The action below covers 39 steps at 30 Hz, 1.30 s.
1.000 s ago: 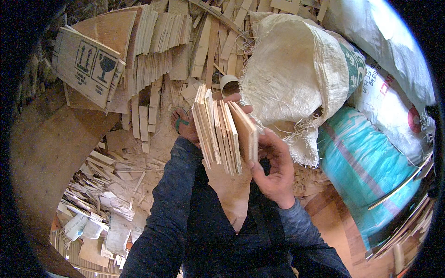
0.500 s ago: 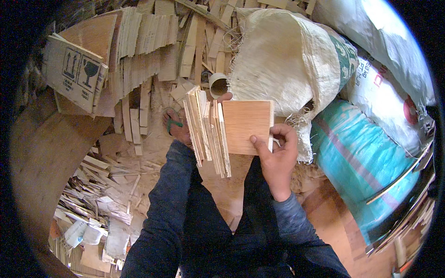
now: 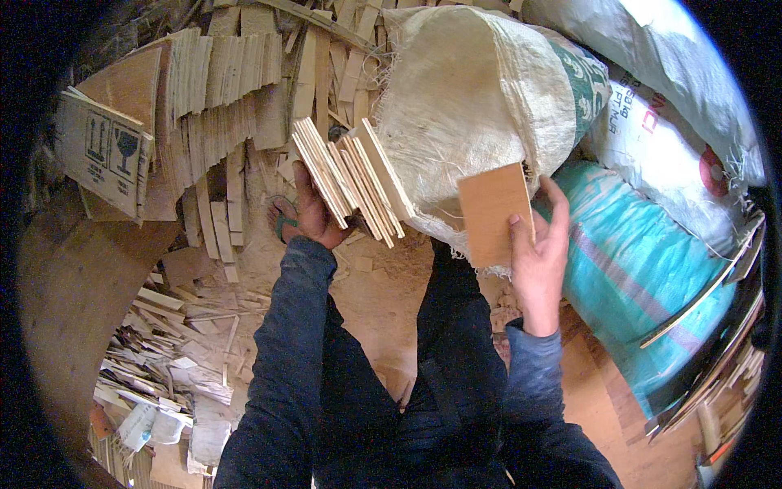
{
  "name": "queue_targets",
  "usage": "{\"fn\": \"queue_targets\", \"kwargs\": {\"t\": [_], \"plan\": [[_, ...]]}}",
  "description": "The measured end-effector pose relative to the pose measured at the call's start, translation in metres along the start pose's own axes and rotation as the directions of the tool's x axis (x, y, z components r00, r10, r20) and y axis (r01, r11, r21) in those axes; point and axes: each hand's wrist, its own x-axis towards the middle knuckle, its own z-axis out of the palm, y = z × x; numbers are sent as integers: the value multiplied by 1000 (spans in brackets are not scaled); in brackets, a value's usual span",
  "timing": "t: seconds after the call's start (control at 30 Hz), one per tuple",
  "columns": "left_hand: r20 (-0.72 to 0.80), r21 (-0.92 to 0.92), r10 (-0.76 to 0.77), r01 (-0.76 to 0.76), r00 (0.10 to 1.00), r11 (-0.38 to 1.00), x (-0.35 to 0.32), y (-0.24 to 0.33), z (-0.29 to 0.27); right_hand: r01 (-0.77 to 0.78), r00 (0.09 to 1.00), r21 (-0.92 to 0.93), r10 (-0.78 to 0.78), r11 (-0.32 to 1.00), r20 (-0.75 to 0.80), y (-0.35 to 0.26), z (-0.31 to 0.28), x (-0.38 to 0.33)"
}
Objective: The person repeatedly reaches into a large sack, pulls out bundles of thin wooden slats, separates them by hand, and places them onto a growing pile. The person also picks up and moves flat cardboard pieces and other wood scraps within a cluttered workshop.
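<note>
My left hand (image 3: 314, 208) is closed around a bundle of thin plywood pieces (image 3: 350, 179), held on edge and tilted; most of its fingers are hidden behind them. In my right hand (image 3: 542, 248) a single square, reddish-brown plywood piece (image 3: 495, 216) is pinched at its right edge, thumb on the near face. That piece is apart from the bundle and hangs in front of the lower part of an open white woven sack (image 3: 456, 106).
Stacked plywood strips (image 3: 220, 90) and a printed board (image 3: 102, 155) stand at the far left. Wood scraps (image 3: 163, 359) lie heaped at the lower left. A turquoise sack (image 3: 627, 269) and a white sack (image 3: 652, 138) fill the right side. A sandalled foot (image 3: 281, 218) shows beside my left hand.
My right hand has drawn the single plywood piece rightward, away from the bundle, and tilted it. The bundle in my left hand has shifted left and up and turned.
</note>
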Motion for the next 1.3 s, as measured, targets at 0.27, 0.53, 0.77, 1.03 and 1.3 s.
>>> {"fn": "queue_targets", "kwargs": {"t": [0.27, 0.53, 0.77, 1.03, 1.3], "plan": [[285, -350, -112, 212, 952, 912, 3, 5, 14, -3, 996, -869, -74, 495, -45, 25, -81, 81], [43, -115, -179, 183, 983, 976, 4, -6, 21, 222, 932, -859, -359, 461, 48, 46, -53, 144], [165, -246, -158, 196, 974, 949, 14, -12, 21, 366, 929, -452, -345, 813, 131, -32, 14, 23], [166, -118, -230, 251, 959, 961, 2, -6, 29, 200, 896, 103, -224, 974, 383, -36, 82, -3], [434, -166, -150, 243, 888, 956, -4, -11, 34, 238, 880, 87, -252, 967, 401, -21, 80, -13]]}}
